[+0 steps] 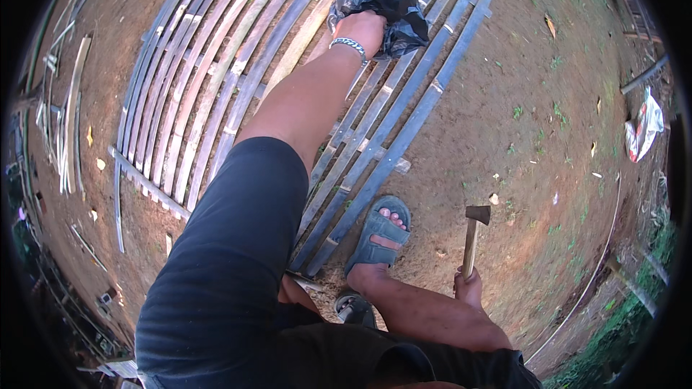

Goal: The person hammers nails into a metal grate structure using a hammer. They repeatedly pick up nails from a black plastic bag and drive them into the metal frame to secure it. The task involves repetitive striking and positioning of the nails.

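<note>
My left hand reaches forward, wrist wearing a chain bracelet, into the mouth of a black plastic bag. Its fingers are hidden inside the bag, so I cannot see whether they hold anything. The bag rests on a panel of long bamboo slats lying on the ground. Low on the right, my right hand grips the wooden handle of a small hatchet, its dark metal head up and apart from the panel.
My sandalled foot is beside the panel's right edge. Loose bamboo strips lie on the dirt at far left. A white and red plastic bag sits at far right, near a thin pale line curving along the ground.
</note>
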A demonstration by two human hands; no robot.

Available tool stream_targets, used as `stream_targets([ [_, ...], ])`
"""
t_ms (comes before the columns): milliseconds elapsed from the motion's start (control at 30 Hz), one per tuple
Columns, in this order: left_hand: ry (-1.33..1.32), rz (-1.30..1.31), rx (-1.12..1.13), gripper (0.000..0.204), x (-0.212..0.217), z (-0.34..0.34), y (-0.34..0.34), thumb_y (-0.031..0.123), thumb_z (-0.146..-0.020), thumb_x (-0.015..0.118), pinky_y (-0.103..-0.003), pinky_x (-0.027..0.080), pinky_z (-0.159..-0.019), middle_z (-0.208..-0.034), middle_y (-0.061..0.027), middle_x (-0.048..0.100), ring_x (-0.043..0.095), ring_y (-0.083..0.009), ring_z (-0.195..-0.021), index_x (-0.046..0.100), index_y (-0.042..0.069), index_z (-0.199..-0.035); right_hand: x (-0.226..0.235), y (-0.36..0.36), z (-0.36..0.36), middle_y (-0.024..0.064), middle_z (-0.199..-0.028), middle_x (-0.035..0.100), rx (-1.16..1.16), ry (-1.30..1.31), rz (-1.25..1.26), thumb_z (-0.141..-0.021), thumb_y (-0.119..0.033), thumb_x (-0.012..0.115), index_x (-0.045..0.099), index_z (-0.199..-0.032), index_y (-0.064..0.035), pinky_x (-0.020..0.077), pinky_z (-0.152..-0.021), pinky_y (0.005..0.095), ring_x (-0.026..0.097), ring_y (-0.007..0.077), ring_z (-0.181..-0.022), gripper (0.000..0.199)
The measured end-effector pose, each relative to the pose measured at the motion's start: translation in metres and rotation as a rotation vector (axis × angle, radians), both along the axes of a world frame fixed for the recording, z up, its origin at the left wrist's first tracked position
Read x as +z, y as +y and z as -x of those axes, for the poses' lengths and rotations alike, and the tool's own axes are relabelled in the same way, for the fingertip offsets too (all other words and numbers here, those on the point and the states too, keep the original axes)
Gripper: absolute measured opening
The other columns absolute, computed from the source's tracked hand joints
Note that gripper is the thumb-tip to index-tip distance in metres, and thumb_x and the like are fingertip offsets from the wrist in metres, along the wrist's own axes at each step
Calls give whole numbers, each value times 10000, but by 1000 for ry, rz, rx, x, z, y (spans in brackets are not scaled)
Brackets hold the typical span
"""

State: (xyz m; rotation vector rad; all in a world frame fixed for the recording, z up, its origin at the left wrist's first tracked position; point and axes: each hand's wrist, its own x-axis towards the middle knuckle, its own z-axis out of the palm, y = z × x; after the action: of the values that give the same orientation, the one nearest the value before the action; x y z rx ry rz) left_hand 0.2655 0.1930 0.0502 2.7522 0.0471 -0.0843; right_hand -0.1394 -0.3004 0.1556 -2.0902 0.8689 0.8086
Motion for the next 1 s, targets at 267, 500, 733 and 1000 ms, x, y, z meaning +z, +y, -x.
stream_targets([
  [267,22,39,51,237,12,-1,2,107,-859,598,-484,570,-885,-1041,-153,754,722,-341,-1023,757,140,-1031,-6,0,-19,13,-734,556,-60,-15,-59,-967,-34,591,543,-1147,-36,437,-482,285,526,100,-554,186],
  [500,68,89,78,260,20,2,0,89,-914,540,-485,571,-892,-1056,-175,750,719,-352,-1039,753,113,-1060,7,21,-26,9,-717,542,22,38,-42,-976,-27,590,548,-1140,-35,426,-477,276,496,92,-535,170],
  [733,-212,364,209,193,31,17,0,92,-922,598,-472,556,-863,-1084,-178,714,699,-369,-1025,655,82,-1106,10,24,-30,4,-709,538,55,45,-79,-973,-33,607,557,-1149,-45,419,-482,270,496,88,-536,184],
  [1000,-562,1640,703,165,51,148,-41,-67,-940,640,-288,609,-772,-938,-56,595,676,-130,-881,534,4,-1045,12,27,-40,8,-731,549,66,57,-33,-974,-43,604,554,-1159,-29,436,-512,277,517,94,-566,192],
])
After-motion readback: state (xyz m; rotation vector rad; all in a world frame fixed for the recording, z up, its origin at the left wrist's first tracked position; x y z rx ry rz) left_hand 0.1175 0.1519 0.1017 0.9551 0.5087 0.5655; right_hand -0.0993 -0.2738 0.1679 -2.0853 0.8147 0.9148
